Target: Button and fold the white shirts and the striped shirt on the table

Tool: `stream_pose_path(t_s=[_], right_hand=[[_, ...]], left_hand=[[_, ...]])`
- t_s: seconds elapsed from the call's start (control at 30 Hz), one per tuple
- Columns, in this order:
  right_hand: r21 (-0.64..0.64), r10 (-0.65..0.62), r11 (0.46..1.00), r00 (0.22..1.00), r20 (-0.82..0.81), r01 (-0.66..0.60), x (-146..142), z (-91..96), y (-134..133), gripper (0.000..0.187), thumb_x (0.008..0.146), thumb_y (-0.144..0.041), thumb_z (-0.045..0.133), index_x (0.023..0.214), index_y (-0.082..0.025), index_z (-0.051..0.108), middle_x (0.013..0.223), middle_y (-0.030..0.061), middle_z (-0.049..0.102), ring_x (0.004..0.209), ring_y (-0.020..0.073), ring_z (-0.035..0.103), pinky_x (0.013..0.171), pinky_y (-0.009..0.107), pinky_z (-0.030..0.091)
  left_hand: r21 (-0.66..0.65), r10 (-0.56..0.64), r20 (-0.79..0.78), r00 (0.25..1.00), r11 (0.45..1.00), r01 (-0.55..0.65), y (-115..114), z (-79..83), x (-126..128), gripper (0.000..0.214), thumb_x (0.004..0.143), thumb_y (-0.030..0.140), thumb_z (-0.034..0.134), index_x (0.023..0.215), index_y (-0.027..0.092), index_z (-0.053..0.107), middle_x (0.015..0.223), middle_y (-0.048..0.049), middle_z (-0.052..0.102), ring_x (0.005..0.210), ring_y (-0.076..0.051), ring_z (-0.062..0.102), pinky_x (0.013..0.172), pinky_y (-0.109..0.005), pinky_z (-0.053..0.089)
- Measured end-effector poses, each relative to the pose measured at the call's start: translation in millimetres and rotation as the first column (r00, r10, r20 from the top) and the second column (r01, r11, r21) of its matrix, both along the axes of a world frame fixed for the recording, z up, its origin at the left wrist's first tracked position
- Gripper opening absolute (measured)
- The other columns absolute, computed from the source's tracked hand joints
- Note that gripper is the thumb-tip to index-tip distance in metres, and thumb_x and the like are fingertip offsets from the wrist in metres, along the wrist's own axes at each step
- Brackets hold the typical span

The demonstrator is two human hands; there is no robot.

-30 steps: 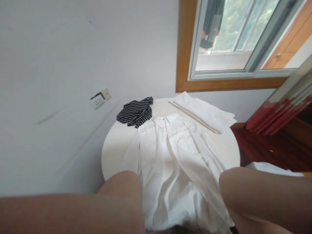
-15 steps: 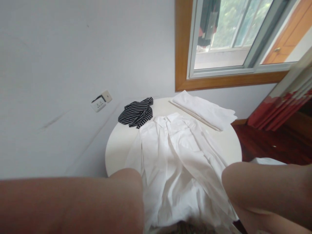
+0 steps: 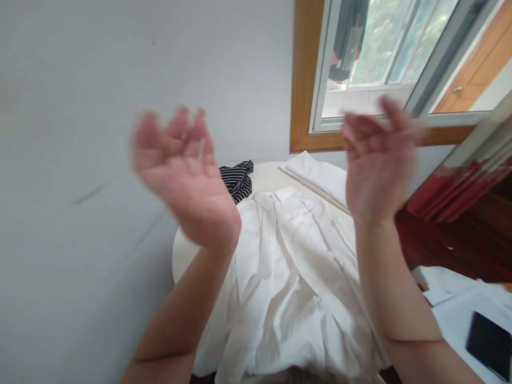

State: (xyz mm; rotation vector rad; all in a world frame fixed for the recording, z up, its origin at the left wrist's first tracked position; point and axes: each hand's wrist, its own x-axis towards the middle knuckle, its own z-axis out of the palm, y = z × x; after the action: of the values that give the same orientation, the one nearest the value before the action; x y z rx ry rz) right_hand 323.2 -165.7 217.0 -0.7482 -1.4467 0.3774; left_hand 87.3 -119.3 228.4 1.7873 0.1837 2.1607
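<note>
Pale wall (image 3: 80, 106) and a wood-framed window (image 3: 304, 80) stand behind a round white tabletop (image 3: 182, 258), with a red-and-cream curtain (image 3: 444, 186) off to its right. Across the middle of the tabletop lies a white shirt (image 3: 288, 277), its collar toward the far edge and its loosely creased lower part reaching over the near edge. Half a second ago only the bent arms filled the lower corners of the view; now both hands are up, palms toward the camera and blurred. The left hand (image 3: 188, 176) is raised above the left side of the tabletop, its fingers slightly apart and a little curled, hiding the wall socket seen earlier and much of the black striped cloth (image 3: 239, 184) at the far left edge. The right hand (image 3: 378, 165) is raised over the right edge, fingers loosely bent with gaps between some of them, covering one end of the folded white cloth (image 3: 316, 173) at the far right edge. Both cloths and the shirt's collar lie as before. Beyond the near right edge, a dark flat object (image 3: 490, 344) on a white surface (image 3: 456, 301) has come into view.
</note>
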Motion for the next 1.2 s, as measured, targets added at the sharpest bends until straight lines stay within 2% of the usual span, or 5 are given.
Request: stream_pose_path(t_s=[0.1, 0.2, 0.4, 0.73, 1.2], right_hand=[[-0.208, -0.046, 0.976, 0.997, 0.064, 0.058, -12, -38.2, 56, 0.035, 0.094, -0.047, 0.048, 0.114, -0.021, 0.060, 0.104, 0.0048, 0.067, 0.091, 0.0170, 0.066, 0.085, 0.034, 0.051], [-0.571, -0.001, 0.780, 0.913, 0.408, 0.256, -23, -99.1, 106, 0.021, 0.092, -0.028, 0.052, 0.098, -0.015, 0.067, 0.086, 0.0064, 0.071, 0.074, 0.0148, 0.067, 0.075, 0.027, 0.051], [-0.521, -0.060, 0.612, 0.692, 0.719, 0.594, -43, -173.6, 132, 0.022, 0.090, -0.025, 0.053, 0.103, -0.015, 0.068, 0.099, 0.0111, 0.070, 0.090, 0.0189, 0.065, 0.077, 0.026, 0.046], [-0.267, -0.227, 0.606, 0.484, 0.845, 0.750, -56, -199.8, 127, 0.021, 0.090, -0.036, 0.052, 0.101, -0.022, 0.063, 0.103, 0.0060, 0.060, 0.092, 0.0193, 0.061, 0.069, 0.026, 0.043], [-0.320, -0.236, 0.589, 0.537, 0.810, 0.742, -54, -191.9, 127, 0.022, 0.092, -0.028, 0.046, 0.094, -0.022, 0.067, 0.097, 0.0031, 0.062, 0.085, 0.0147, 0.060, 0.062, 0.023, 0.037]], left_hand=[[-0.039, 0.213, -0.216, 0.953, 0.973, -0.226, 41, -46.5, 31, 0.026, 0.098, 0.036, 0.040, 0.119, 0.026, 0.051, 0.116, -0.0041, 0.056, 0.114, -0.018, 0.055, 0.101, -0.040, 0.044], [0.008, 0.326, -0.677, 0.660, 0.900, -0.436, 87, -111.3, 45, 0.022, 0.093, 0.023, 0.046, 0.109, 0.019, 0.061, 0.106, -0.0074, 0.063, 0.109, -0.021, 0.055, 0.101, -0.042, 0.042], [0.168, 0.330, -0.931, 0.156, 0.767, -0.619, 133, -191.5, 44, 0.032, 0.090, 0.017, 0.047, 0.116, 0.019, 0.063, 0.128, -0.0078, 0.059, 0.128, -0.028, 0.041, 0.110, -0.045, 0.032], [0.293, 0.417, -0.908, 0.029, 0.684, -0.668, 158, -207.5, 42, 0.017, 0.088, 0.027, 0.054, 0.097, 0.020, 0.067, 0.125, -0.0098, 0.056, 0.129, -0.030, 0.038, 0.110, -0.045, 0.030], [0.241, 0.357, -0.934, 0.012, 0.653, -0.718, 177, -196.4, 56, 0.020, 0.088, 0.022, 0.049, 0.099, 0.016, 0.065, 0.115, -0.0130, 0.059, 0.115, -0.029, 0.047, 0.098, -0.043, 0.038]])
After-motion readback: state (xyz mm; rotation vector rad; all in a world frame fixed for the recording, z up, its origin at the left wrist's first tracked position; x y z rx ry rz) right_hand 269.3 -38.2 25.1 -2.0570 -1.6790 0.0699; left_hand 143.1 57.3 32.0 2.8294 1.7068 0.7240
